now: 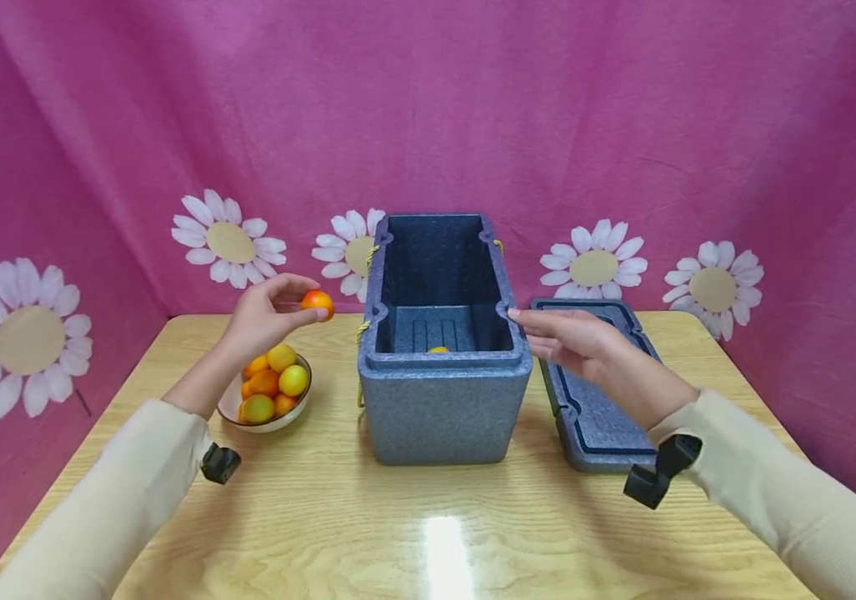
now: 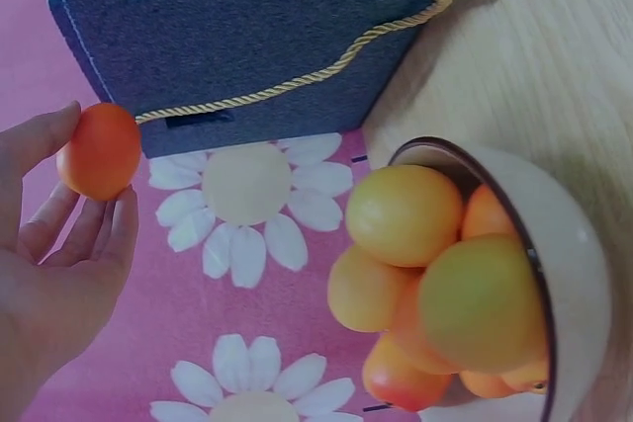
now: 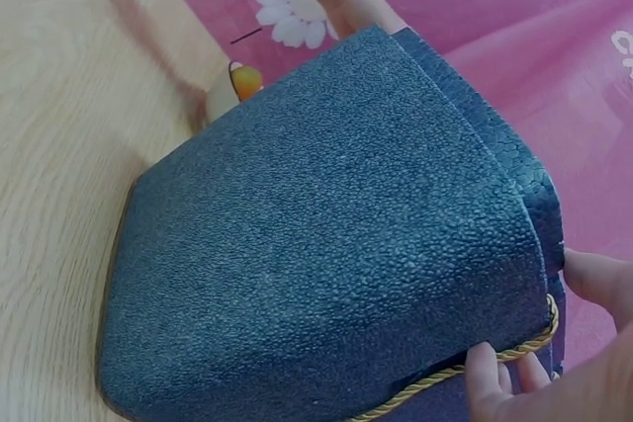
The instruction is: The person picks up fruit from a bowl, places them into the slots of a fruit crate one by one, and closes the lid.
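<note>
My left hand [image 1: 266, 310] pinches an orange-red round fruit [image 1: 318, 305] between thumb and fingertips, raised above the table and left of the box. Below that hand stands a white bowl [image 1: 270, 427] with a brown rim, heaped with several orange, yellow and greenish fruits [image 2: 482, 303]. A deep grey foam box [image 1: 443, 421] sits open at the table's middle; a bit of yellow fruit [image 1: 438, 350] shows on its floor. On the box's right side my right hand [image 1: 573, 337] holds its edge, thumb at the rim and fingers against the outer wall near the yellow rope [image 3: 435, 379].
The grey lid [image 1: 608, 408] lies flat on the wooden table [image 1: 307, 517], right of the box and partly under my right forearm. A pink cloth [image 1: 428, 100] with white daisies hangs behind and beside the table. Rope loops run along the box's sides.
</note>
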`<state>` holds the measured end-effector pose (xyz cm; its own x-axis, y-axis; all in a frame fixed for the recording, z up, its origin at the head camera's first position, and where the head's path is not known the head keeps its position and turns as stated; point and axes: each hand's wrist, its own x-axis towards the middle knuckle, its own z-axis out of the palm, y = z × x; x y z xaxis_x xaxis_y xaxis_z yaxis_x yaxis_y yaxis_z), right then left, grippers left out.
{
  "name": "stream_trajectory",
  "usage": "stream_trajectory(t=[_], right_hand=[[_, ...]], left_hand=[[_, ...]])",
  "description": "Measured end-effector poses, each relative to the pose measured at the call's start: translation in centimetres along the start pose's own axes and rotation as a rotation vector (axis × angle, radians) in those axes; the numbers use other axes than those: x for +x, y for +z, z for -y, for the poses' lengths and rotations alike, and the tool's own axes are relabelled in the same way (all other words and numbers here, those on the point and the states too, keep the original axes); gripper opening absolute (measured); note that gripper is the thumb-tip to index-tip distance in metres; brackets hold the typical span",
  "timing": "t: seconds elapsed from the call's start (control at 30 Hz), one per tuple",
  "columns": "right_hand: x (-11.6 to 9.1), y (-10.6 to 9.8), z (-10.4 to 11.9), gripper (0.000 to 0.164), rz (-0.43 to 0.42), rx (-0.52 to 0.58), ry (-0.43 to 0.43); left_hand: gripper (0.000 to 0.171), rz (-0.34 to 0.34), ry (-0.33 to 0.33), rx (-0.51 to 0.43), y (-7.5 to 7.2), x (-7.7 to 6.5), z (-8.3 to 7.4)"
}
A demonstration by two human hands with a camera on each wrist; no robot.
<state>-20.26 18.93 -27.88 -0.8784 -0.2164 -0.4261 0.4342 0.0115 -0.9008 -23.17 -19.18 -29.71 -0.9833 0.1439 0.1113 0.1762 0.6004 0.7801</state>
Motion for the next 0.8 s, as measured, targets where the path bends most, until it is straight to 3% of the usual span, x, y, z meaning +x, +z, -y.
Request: stream_trajectory(t=[0.53, 0.8], right_hand=[[-0.1, 0.1, 1.2, 0.070, 0.048, -0.113, 0.021], [-0.2, -0.3, 1.3, 0.074, 0.065, -0.171, 0.068]], left_hand=[[0.043, -0.003, 0.105, -0.030, -0.5, 1.4, -3.8], [0.039, -0.003, 0.181, -0.039, 0.2, 2.5, -6.5]])
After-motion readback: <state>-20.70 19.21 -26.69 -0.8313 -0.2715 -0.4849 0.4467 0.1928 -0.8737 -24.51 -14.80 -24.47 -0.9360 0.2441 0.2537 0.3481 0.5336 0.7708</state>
